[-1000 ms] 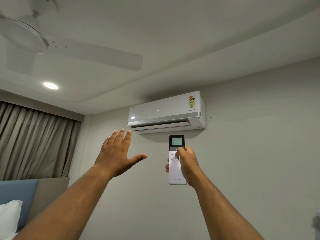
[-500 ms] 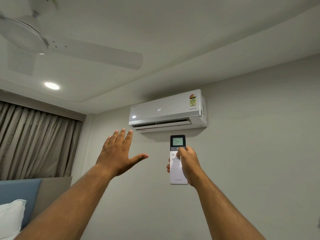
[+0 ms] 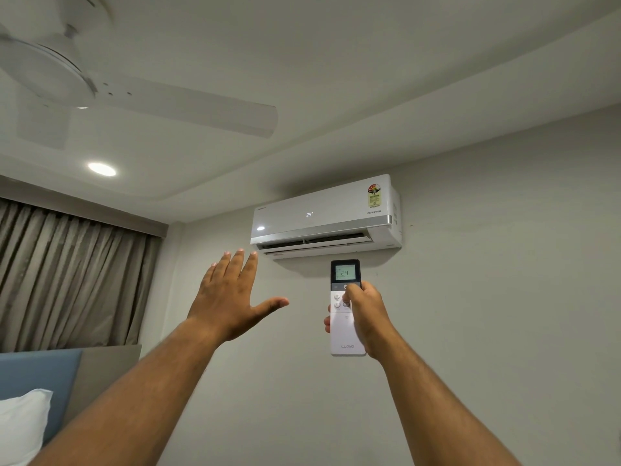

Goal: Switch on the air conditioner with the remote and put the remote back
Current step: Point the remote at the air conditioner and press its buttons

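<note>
A white wall-mounted air conditioner [image 3: 322, 213] hangs high on the wall, its front display lit with "24" and its lower flap open. Just below it I hold a slim white remote [image 3: 346, 331] upright, its dark top screen also showing 24. My right hand [image 3: 368, 314] is wrapped around the remote's right side, thumb resting on the button row under the screen. My left hand [image 3: 232, 297] is raised to the left of the remote, palm forward, fingers spread, holding nothing.
A white ceiling fan [image 3: 100, 92] hangs at the upper left beside a lit recessed ceiling light [image 3: 101, 169]. Grey-brown curtains [image 3: 67, 280] cover the left wall. A blue headboard [image 3: 37, 378] and a white pillow [image 3: 20, 428] sit at the lower left.
Both hands and the remote hold almost the same pose. The view has drifted slightly, shifting the air conditioner a little to the right.
</note>
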A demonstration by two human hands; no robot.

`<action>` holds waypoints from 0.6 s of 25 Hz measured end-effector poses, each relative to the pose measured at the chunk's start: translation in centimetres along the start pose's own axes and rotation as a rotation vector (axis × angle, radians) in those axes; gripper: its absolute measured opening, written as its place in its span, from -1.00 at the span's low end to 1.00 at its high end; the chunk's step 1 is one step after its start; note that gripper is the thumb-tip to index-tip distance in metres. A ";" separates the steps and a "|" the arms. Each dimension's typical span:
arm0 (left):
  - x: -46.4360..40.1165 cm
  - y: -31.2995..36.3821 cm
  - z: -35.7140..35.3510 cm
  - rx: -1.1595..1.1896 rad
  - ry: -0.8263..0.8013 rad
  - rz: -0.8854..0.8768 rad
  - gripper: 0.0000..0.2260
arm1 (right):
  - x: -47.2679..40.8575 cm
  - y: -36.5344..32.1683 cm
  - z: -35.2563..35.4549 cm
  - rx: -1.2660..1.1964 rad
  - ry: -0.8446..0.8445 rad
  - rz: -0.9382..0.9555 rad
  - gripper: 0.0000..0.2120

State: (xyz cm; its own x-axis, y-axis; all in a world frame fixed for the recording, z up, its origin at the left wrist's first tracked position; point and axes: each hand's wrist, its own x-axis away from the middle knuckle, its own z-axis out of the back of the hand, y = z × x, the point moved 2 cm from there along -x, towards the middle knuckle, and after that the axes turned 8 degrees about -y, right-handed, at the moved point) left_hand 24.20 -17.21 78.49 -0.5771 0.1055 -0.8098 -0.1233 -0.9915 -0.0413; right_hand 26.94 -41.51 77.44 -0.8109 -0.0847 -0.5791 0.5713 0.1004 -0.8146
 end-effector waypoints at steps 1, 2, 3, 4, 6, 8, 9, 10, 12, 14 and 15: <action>0.0 0.0 0.0 0.001 0.000 -0.001 0.06 | 0.0 0.0 0.0 0.005 0.001 0.000 -0.81; 0.0 0.1 0.0 0.001 -0.002 -0.002 0.06 | 0.0 0.0 0.0 0.008 0.002 -0.001 -0.81; 0.0 0.1 0.1 -0.001 -0.002 -0.002 0.06 | 0.0 0.0 0.0 0.007 0.002 0.000 -0.81; 0.0 0.1 0.1 -0.001 -0.001 -0.001 0.06 | 0.0 0.0 0.0 0.003 0.000 0.000 -0.81; 0.0 0.0 0.2 0.006 0.001 0.000 0.07 | 0.0 0.0 -0.2 -0.001 -0.001 -0.004 -0.81; 0.0 -0.1 0.3 0.007 0.002 0.000 0.07 | 0.0 0.1 -0.3 0.009 0.000 -0.007 -0.82; 0.0 -0.1 0.4 0.005 0.001 0.000 0.06 | 0.0 0.1 -0.4 0.014 0.000 -0.009 -0.82; 0.0 -0.2 0.4 0.004 0.000 0.000 0.06 | 0.0 0.2 -0.5 0.017 -0.002 -0.012 -0.82; 0.0 -0.3 0.3 0.004 0.001 0.001 0.06 | 0.0 0.3 -0.7 0.014 -0.004 -0.015 -0.81; 0.0 -0.4 0.2 0.008 0.002 0.005 0.07 | 0.0 0.4 -0.8 0.010 -0.006 -0.010 -0.83; 0.1 -0.6 0.1 0.009 0.003 0.007 0.07 | 0.0 0.4 -0.9 0.009 -0.006 -0.008 -0.84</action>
State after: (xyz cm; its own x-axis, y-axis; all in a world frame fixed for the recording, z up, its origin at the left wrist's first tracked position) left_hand 24.12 -16.62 78.55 -0.5755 0.0983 -0.8118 -0.1263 -0.9915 -0.0305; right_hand 27.09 -40.58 77.17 -0.8149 -0.0916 -0.5723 0.5656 0.0905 -0.8197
